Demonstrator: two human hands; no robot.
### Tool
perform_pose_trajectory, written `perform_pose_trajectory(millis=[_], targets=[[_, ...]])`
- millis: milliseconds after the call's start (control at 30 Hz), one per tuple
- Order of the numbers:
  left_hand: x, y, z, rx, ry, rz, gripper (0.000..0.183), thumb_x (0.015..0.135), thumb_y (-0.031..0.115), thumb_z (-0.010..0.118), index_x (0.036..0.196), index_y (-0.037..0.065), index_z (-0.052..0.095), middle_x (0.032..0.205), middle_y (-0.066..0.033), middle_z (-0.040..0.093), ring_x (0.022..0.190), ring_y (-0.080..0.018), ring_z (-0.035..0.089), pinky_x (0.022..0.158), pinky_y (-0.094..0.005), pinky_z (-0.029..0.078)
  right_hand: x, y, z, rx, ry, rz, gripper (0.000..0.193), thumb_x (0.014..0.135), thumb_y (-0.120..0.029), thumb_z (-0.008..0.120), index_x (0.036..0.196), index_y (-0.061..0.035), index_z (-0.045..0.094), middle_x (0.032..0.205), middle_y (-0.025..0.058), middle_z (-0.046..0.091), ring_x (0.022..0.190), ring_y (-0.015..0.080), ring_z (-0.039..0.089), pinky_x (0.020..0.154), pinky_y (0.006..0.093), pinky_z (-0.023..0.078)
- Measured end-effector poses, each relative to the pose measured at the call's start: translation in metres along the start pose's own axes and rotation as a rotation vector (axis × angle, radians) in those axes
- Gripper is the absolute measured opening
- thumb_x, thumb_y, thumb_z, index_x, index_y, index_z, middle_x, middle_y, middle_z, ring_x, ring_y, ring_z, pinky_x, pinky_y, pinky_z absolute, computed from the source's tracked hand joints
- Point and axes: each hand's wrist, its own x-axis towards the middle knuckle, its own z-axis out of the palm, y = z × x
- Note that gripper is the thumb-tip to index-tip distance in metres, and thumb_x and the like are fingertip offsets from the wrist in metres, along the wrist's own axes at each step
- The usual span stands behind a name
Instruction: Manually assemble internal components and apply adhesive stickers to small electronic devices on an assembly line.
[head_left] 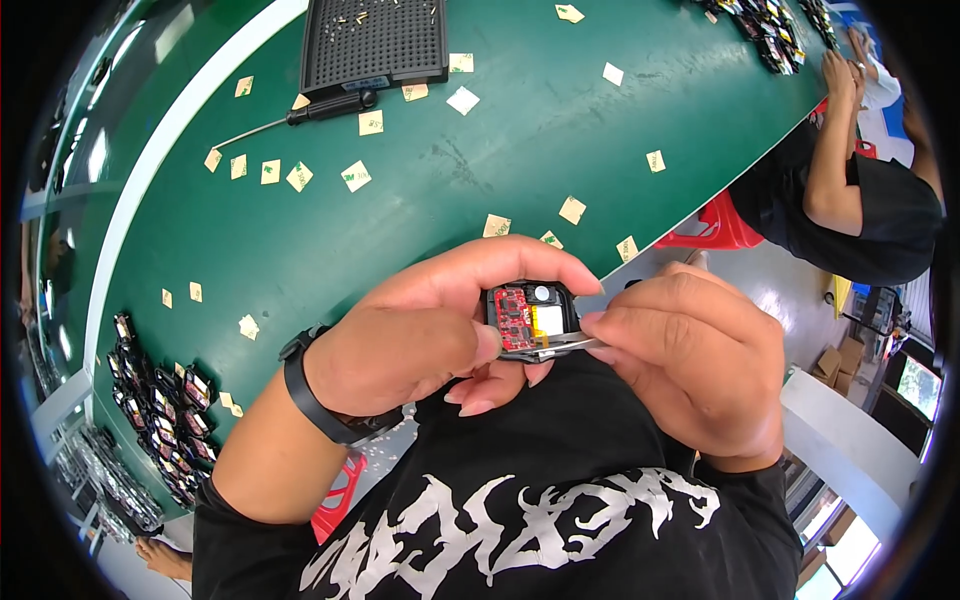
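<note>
In front of my chest, my left hand (430, 330) grips a small black device housing (570, 308), with the thumb on its left edge and fingers curled around and under it. Inside the open housing show a red circuit board (515, 318), a white block with yellow tape, and a round silver part. My right hand (690, 345) pinches a pair of metal tweezers (565, 342) between thumb and forefinger. Their tips reach across the housing's lower edge, close to the board; whether they grip a part there I cannot tell.
Paper squares (356, 176) lie scattered over the green table (420, 200). A screwdriver (330, 107) rests below a black perforated tray (375, 55) holding small brass pieces. Piled housings (165, 420) sit at left, more (770, 35) at far right. Another person (840, 190) works at right, beside a red stool (722, 225).
</note>
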Motion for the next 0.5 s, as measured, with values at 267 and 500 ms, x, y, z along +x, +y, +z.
perform_pose_trajectory(millis=[267,500], targets=[[-0.0005,-0.0025,-0.0003,-0.098,-0.008,0.060,0.072,0.076,0.010,0.056,0.142,-0.013,0.039,0.096,-0.0224,0.062,0.054,-0.0165,0.052,0.049,-0.0276,0.042,-0.0003,-0.0032,0.0036,0.013,0.025,0.023,0.034,0.066,0.008,0.083,0.098,0.0024,0.072,0.090,0.0144,0.071,0.067,0.0237,0.064,0.058,0.0323,0.047],[0.0013,-0.0048,-0.0031,-0.163,-0.023,0.092,0.070,0.077,0.011,0.057,0.140,-0.014,0.040,0.097,-0.0225,0.062,0.054,-0.0159,0.051,0.049,-0.0274,0.042,0.0016,-0.0072,0.0052,0.017,0.057,0.042,0.032,0.069,0.008,0.083,0.098,0.0026,0.072,0.090,0.0143,0.071,0.067,0.0227,0.064,0.057,0.0317,0.047]])
